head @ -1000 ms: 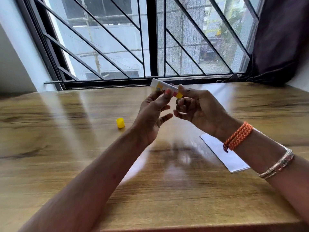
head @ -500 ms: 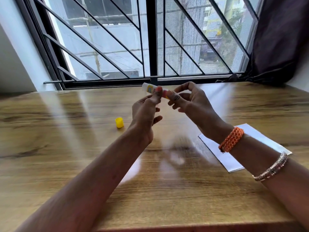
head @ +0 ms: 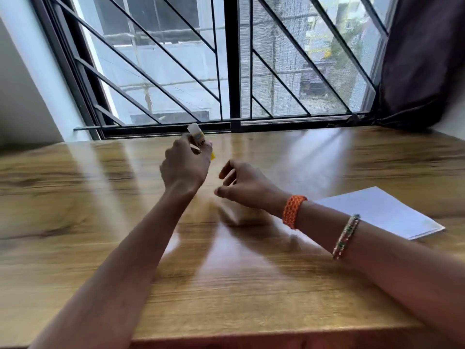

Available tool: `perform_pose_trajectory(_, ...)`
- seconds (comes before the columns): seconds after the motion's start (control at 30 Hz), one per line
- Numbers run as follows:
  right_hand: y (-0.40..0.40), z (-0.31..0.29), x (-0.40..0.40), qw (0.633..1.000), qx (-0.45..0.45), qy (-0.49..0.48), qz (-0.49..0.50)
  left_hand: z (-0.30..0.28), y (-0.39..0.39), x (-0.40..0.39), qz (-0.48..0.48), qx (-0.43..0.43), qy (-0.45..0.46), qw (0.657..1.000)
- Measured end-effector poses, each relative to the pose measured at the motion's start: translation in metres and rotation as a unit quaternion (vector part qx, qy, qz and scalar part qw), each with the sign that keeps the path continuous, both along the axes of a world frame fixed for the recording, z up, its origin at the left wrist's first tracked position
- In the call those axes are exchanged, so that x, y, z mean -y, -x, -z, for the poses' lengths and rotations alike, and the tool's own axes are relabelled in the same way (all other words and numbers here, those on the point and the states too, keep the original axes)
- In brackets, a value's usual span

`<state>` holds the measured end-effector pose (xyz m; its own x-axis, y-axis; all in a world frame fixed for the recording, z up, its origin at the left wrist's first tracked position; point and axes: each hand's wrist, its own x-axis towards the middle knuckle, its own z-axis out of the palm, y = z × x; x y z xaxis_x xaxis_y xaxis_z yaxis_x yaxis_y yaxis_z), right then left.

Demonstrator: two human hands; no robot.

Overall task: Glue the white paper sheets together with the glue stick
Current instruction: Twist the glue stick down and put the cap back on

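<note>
The wooden bench (head: 226,285) fills the view, its far edge running along under a barred window (head: 226,71). Toward the right edge of the bench lie the white paper sheets (head: 382,212), flat and stacked, one corner pointing to the near right; they lie clear of both hands, so nothing appears glued yet. The right forearm, with an orange wristband (head: 293,211) and a beaded bracelet (head: 346,235), crosses just in front of the sheets. The right hand (head: 247,187) hovers low over the middle of the bench, fingers (head: 227,171) loosely curled and apart, holding nothing; it looks free to reach for the paper. The left hand (head: 185,167) is raised toward the far edge, its fingers closed around the glue stick (head: 197,137). The stick is tilted, its pale end poking up above the knuckles and a yellow bit showing below, probably the twist base, though motion blur makes this uncertain. Held so, it seems ready to be brought across to the sheets.
</note>
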<state>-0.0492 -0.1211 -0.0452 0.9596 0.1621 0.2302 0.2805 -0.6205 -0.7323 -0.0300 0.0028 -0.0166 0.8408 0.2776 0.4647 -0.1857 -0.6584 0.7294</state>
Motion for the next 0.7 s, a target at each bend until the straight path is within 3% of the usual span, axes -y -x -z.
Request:
perform_pose_trajectory(0.07, -0.005, 0.003, -0.017, 0.998, -0.003, 0.059, -0.003, 0.003, -0.002, -0.011, -0.077, 0.018, -0.119, 0.990)
perform_pose_trajectory(0.17, -0.010, 0.007, -0.039, 0.989, 0.022, 0.145, -0.003, 0.005, -0.008, -0.025, -0.089, -0.003, -0.126, 0.988)
perform_pose_trajectory(0.27, -0.014, 0.008, -0.053, 0.985, 0.041, 0.169, -0.015, 0.006, -0.012, -0.033, -0.096, 0.008, -0.142, 0.985)
perform_pose_trajectory(0.43, -0.018, 0.010, -0.059, 0.988, 0.066, 0.128, -0.052, 0.006, -0.016, -0.041, -0.073, 0.009, -0.167, 0.983)
perform_pose_trajectory(0.7, -0.018, 0.004, -0.029, 0.996, 0.085, 0.016, -0.029, 0.008, -0.008, -0.031, 0.048, 0.031, -0.144, 0.988)
